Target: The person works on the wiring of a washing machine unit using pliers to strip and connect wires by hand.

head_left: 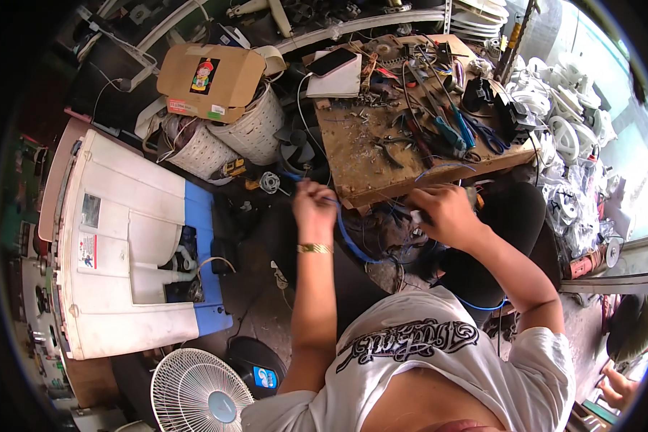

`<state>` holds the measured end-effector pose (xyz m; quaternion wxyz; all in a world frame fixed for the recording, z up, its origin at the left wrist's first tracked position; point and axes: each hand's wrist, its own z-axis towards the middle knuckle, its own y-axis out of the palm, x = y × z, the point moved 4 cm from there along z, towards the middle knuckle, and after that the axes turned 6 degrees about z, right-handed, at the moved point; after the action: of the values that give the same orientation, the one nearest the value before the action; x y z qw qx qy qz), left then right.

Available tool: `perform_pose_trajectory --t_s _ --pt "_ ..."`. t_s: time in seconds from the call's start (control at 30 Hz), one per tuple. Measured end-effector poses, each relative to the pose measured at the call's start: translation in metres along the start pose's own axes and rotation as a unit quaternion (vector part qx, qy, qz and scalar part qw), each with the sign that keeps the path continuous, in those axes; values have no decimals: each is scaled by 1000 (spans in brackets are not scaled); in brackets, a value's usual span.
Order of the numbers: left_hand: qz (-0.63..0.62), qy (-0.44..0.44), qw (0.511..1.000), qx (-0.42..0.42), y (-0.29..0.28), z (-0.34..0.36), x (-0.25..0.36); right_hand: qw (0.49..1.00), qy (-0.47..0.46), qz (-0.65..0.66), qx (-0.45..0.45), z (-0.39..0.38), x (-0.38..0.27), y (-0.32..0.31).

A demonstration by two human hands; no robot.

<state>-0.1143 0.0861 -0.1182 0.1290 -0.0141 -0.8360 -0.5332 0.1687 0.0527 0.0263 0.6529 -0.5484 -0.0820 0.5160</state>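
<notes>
My left hand (314, 207), with a gold-coloured band at its wrist, is closed in front of the wooden bench (367, 162). A bundle of blue wire (347, 240) runs from it down across my lap, and a blue end pokes out beyond the fingers. My right hand (445, 210) is curled just below the bench's front edge. What it grips is mostly hidden; a small pale, shiny part shows by the fingertips. Loose dark and blue wires (392, 210) hang between the two hands.
Pliers (389, 153), scissors (491, 138), a phone (331, 63) and scraps cover the bench. Left stand woven baskets (255, 129) under a cardboard box (209, 79), and a white-and-blue cooler casing (122, 252). A fan (201, 392) sits near me; white plastic parts (565, 137) pile up right.
</notes>
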Motion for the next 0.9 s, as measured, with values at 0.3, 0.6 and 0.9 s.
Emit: perform_pose_trajectory --t_s 0.3,0.6,0.9 --pt "133 105 985 -31 81 77 83 987 98 80 96 -64 15 -91" --pt "363 -390 772 -347 75 -19 -101 935 302 -86 166 -40 158 -176" --pt "537 -80 829 -134 2 18 -78 970 235 -26 -59 -22 254 -84"
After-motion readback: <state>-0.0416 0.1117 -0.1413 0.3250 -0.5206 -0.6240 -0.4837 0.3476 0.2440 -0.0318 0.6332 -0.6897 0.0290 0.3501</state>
